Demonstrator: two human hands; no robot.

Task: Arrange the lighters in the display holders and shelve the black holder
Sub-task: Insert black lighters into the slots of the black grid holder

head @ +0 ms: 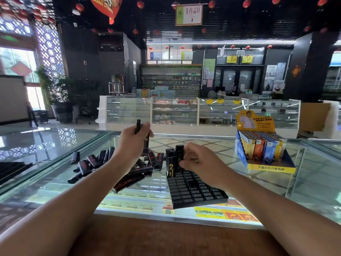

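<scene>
The left hand grips black lighters. The right hand pinches a standing lighter in the black holder. At twelve o'clock, a red sign reads "GRAND OPEN".

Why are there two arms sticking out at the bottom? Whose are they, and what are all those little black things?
The camera sits on a person's head, looking forward and down, so you see that person's own arms. They stand at a glass counter in a shop. The little black things are lighters, lying in a loose pile. The left hand grips a few of them. The right hand pinches one lighter standing in the black holder, a tray with many small slots, beside another standing there. To the right stands a colourful box full of lighters.
</scene>
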